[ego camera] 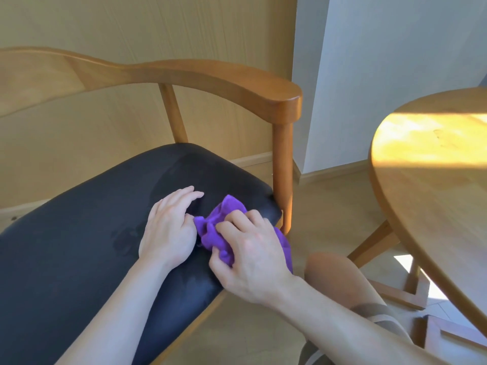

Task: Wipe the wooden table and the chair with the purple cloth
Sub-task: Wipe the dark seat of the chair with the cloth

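Note:
The wooden chair with a curved back rail and a black padded seat fills the left and middle of the head view. On the seat's right front corner lies the bunched purple cloth. My right hand grips the cloth, fingers curled over it, pressing it onto the seat. My left hand rests flat on the seat just left of the cloth, fingers straight. The round wooden table stands at the right, partly in sunlight.
My bent knee is between the chair and the table. The table's wooden legs and base stand on the light floor at lower right. A beige wall and a white corner wall close in behind the chair.

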The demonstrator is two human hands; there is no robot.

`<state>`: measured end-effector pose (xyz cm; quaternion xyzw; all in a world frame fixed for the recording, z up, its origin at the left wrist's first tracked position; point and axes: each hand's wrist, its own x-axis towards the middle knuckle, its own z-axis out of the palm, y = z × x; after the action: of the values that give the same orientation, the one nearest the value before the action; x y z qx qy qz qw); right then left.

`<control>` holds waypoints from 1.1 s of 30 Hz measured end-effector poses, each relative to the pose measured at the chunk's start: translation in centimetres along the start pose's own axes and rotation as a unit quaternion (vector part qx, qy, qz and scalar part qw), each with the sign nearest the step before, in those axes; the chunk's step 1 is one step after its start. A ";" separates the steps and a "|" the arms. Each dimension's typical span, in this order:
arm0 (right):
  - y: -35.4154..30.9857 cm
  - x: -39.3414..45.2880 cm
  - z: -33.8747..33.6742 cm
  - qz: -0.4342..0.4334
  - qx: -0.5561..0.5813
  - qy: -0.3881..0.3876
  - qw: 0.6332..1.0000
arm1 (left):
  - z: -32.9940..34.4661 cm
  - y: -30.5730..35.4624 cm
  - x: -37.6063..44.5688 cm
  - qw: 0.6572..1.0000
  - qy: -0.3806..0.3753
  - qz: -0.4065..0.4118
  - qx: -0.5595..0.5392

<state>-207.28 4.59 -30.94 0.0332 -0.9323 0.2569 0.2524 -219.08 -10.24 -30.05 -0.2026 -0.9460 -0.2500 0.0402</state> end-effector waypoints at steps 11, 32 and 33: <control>3.8 4.3 1.1 0.065 -0.063 0.099 0.991 | 0.2 0.4 0.0 1.000 0.012 0.011 0.011; 1.0 -1.2 1.3 -0.017 -0.018 0.060 0.998 | -5.4 -1.1 -4.3 0.997 0.030 0.018 -0.075; 1.1 -1.4 1.2 -0.021 -0.018 0.050 0.998 | -5.6 -1.8 -5.4 0.999 0.015 0.043 -0.005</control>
<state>-206.83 4.79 -33.03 0.0356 -0.9221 0.2358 0.3048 -214.99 -16.37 -26.92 -0.2392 -0.9345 -0.2557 0.0639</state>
